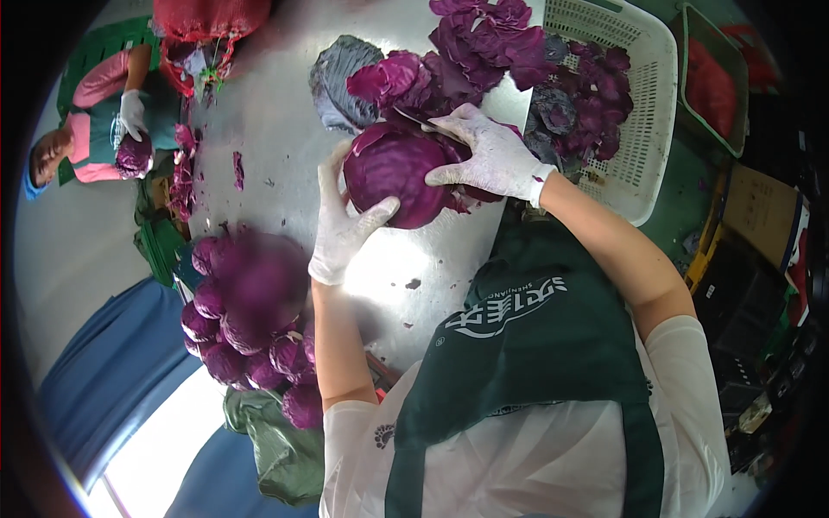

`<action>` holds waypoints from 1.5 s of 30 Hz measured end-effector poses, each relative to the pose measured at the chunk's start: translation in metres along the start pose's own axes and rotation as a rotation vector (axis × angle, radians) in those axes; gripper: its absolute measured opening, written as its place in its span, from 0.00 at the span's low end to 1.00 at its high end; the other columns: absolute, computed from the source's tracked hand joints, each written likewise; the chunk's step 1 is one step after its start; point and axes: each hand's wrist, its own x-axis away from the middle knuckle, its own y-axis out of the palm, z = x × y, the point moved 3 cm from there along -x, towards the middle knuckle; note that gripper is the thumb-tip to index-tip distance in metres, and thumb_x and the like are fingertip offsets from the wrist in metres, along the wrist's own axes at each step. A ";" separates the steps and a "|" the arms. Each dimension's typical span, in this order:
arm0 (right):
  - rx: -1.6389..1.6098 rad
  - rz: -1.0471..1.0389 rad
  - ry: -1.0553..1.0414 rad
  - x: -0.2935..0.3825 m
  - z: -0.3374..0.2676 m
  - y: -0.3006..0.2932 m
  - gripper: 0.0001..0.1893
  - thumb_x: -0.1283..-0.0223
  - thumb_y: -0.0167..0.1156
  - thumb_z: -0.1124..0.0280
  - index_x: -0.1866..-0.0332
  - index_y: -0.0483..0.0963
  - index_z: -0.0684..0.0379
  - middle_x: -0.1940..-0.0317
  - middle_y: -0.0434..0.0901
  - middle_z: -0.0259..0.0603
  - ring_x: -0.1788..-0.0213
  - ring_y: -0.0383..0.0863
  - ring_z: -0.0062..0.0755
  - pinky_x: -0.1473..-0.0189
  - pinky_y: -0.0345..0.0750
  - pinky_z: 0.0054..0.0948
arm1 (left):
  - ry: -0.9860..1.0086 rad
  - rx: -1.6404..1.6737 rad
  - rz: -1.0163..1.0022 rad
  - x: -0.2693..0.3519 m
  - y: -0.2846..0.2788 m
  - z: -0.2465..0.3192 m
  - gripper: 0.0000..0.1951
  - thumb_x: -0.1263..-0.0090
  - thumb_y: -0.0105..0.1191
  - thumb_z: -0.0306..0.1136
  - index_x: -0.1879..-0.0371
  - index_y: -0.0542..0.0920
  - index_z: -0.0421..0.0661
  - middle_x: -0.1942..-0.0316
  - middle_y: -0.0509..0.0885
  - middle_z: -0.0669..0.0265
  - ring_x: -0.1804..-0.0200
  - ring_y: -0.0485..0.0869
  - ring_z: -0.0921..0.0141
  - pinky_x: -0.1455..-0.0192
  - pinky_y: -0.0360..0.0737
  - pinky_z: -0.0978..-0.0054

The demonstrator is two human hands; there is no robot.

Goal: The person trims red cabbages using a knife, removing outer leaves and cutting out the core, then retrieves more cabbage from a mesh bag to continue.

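Note:
My left hand (343,223), in a white glove, cups the near left side of a peeled red cabbage (395,175), thumb on its surface. The gloved right hand (489,152) grips a small knife (414,118) whose dark blade points left over the cabbage's top. Its thumb rests on the right side of the cabbage, and loose purple leaves lie under that hand. Just beyond are a bright purple leaf (392,78), a dull grey-purple outer leaf (343,81) and a heap of purple leaves (486,42) on the metal table (278,142).
A white plastic basket (654,116) with cabbage leaves stands at right. Several whole red cabbages (223,362) are piled at left, partly blurred. Across the table a co-worker (97,129) holds a cabbage near a red mesh sack (207,19). Cardboard (758,207) and dark crates stand far right.

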 end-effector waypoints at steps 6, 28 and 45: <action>0.035 -0.086 -0.011 -0.009 -0.012 0.002 0.43 0.53 0.67 0.38 0.34 0.67 0.53 0.45 0.73 0.45 0.41 0.75 0.41 0.39 0.73 0.35 | -0.006 -0.289 0.157 0.021 0.014 -0.017 0.39 0.52 0.74 0.43 0.39 0.73 0.43 0.38 0.67 0.54 0.33 0.63 0.54 0.32 0.65 0.58; 0.024 0.403 -0.258 -0.012 -0.027 -0.072 0.25 0.47 0.69 0.63 0.44 0.74 0.57 0.46 0.75 0.36 0.51 0.78 0.31 0.46 0.79 0.28 | -0.009 0.779 0.335 0.092 -0.006 -0.099 0.49 0.54 0.73 0.42 0.30 0.61 0.43 0.36 0.70 0.56 0.35 0.71 0.61 0.31 0.68 0.62; -0.036 -0.339 -0.263 0.018 -0.096 -0.010 0.18 0.51 0.74 0.71 0.54 0.79 0.62 0.56 0.83 0.33 0.49 0.80 0.27 0.40 0.73 0.28 | 0.105 1.482 0.156 0.093 0.049 -0.099 0.39 0.40 0.59 0.46 0.30 0.61 0.47 0.33 0.66 0.54 0.30 0.62 0.57 0.29 0.58 0.52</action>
